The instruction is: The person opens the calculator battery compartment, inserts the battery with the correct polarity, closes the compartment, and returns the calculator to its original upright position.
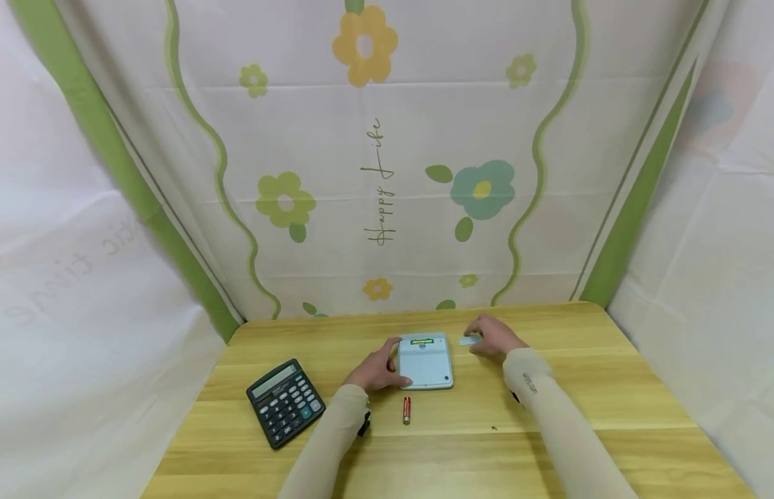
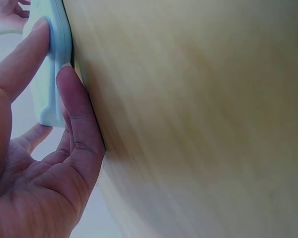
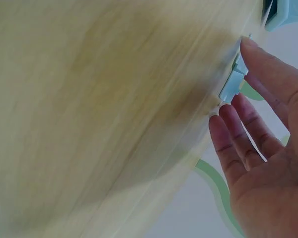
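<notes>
Two beige sleeves (image 1: 564, 433) reach forward from our side, one on each arm. Beyond them we see the floral cloth (image 1: 324, 132), whose back panel carries seven flowers, two orange, four green and one teal, and one line of "Happy Life" lettering. Before it stands one wood-grain table (image 1: 455, 471). On its left part lies one black desk calculator (image 1: 285, 403), keys up and set at a slant. To the right of that, we find one light-blue device (image 1: 425, 369) resting on the tabletop near its far edge, back upward, the battery compartment uncovered. Our left hand (image 1: 375, 369) grips its left side, thumb and fingers spread along the casing. Our right hand (image 1: 494, 337), well apart from the left, pinches one small light-blue battery cover (image 3: 232, 85) narrowly between thumb and fingers, just beside the device; whether the cover touches the wood, we cannot tell. We count two batteries: one green battery (image 1: 422, 341) lies in the compartment, and one red battery (image 1: 407, 410) lies on the wood on our side of the device. Smallest is one dark speck (image 1: 494, 428) below the right hand.
</notes>
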`<state>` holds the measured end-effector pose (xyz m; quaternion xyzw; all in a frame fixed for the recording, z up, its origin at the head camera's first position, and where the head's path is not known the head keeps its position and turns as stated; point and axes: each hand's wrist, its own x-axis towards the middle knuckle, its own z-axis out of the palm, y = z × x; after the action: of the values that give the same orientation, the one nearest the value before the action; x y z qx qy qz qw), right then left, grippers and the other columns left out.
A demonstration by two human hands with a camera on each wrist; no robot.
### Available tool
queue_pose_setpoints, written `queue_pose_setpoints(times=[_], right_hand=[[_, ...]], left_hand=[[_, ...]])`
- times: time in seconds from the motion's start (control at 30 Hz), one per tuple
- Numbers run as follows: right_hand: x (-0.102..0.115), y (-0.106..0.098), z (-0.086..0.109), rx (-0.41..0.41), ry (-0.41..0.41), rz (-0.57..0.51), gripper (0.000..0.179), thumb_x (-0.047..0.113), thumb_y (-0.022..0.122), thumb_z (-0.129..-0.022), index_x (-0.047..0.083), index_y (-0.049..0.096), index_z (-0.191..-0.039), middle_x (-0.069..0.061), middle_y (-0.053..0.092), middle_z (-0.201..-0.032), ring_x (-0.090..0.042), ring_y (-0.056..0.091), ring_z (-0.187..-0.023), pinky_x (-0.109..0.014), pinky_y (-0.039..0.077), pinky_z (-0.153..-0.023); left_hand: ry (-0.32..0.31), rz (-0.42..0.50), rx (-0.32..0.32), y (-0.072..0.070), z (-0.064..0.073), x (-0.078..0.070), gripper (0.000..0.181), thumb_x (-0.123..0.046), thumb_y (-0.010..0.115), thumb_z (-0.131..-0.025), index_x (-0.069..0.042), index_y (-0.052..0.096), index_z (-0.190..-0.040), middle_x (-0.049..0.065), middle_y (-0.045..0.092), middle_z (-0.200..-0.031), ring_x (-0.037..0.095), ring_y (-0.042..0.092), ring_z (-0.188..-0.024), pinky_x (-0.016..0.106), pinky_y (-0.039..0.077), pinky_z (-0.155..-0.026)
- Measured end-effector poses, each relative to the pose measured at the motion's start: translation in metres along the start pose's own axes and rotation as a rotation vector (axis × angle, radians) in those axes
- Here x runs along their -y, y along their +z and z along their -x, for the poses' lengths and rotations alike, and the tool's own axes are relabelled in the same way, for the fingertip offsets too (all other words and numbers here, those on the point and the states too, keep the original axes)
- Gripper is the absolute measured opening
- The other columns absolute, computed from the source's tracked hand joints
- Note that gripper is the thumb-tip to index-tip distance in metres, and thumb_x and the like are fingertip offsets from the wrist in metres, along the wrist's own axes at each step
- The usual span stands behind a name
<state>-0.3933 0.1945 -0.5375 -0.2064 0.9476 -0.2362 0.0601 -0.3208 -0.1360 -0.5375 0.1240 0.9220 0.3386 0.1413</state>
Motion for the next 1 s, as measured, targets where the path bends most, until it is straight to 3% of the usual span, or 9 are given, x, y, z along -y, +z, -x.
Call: queue_pose_setpoints(times=[0.33,0.43,0.63,0.87,1.0], right_hand=[[0.007,-0.001,0.001,-0.014,0.007,0.018,0.014,0.009,0.085,-0.084,0.008,0.076,-0.095,-0.005,0.069,-0.091,-0.021,0.061,-0.085,-0.045,0.054,-0.082],[0.01,0.0,0.003,-0.025,0.041,0.023,0.014,0.011,0.084,-0.085,0.008,0.075,-0.095,-0.004,0.068,-0.09,-0.02,0.06,-0.084,-0.043,0.054,-0.081],[0.01,0.0,0.006,-0.052,0.015,0.035,0.019,0.017,0.083,-0.087,0.006,0.076,-0.1,-0.003,0.068,-0.089,-0.019,0.059,-0.082,-0.042,0.053,-0.079],[0.012,0.0,0.008,-0.056,0.079,-0.108,0.02,0.017,0.078,-0.093,0.006,0.071,-0.108,-0.006,0.07,-0.1,-0.02,0.063,-0.093,-0.042,0.055,-0.086],[0.012,-0.001,0.011,-0.064,0.071,-0.157,0.034,0.017,0.074,-0.096,0.004,0.066,-0.127,-0.008,0.069,-0.103,-0.021,0.064,-0.092,-0.043,0.056,-0.084]], left_hand=[[-0.007,0.021,0.004,0.001,0.0,0.003,0.101,-0.037,0.087,-0.085,-0.021,0.027,-0.163,0.005,0.059,-0.095,0.02,0.053,-0.082,0.036,0.044,-0.078],[-0.009,0.027,0.005,0.0,-0.001,0.003,0.101,-0.037,0.087,-0.085,-0.021,0.027,-0.163,0.005,0.059,-0.096,0.02,0.053,-0.082,0.036,0.044,-0.077],[-0.007,0.027,0.006,0.0,-0.001,0.002,0.101,-0.036,0.087,-0.085,-0.021,0.027,-0.163,0.005,0.059,-0.096,0.02,0.053,-0.082,0.036,0.044,-0.076],[-0.007,0.017,0.007,-0.001,-0.001,0.001,0.1,-0.037,0.087,-0.085,-0.021,0.026,-0.163,0.004,0.059,-0.096,0.019,0.053,-0.083,0.036,0.044,-0.078],[-0.002,0.016,0.008,-0.001,0.0,-0.001,0.1,-0.036,0.087,-0.085,-0.02,0.026,-0.163,0.005,0.059,-0.096,0.019,0.052,-0.082,0.036,0.044,-0.078]])
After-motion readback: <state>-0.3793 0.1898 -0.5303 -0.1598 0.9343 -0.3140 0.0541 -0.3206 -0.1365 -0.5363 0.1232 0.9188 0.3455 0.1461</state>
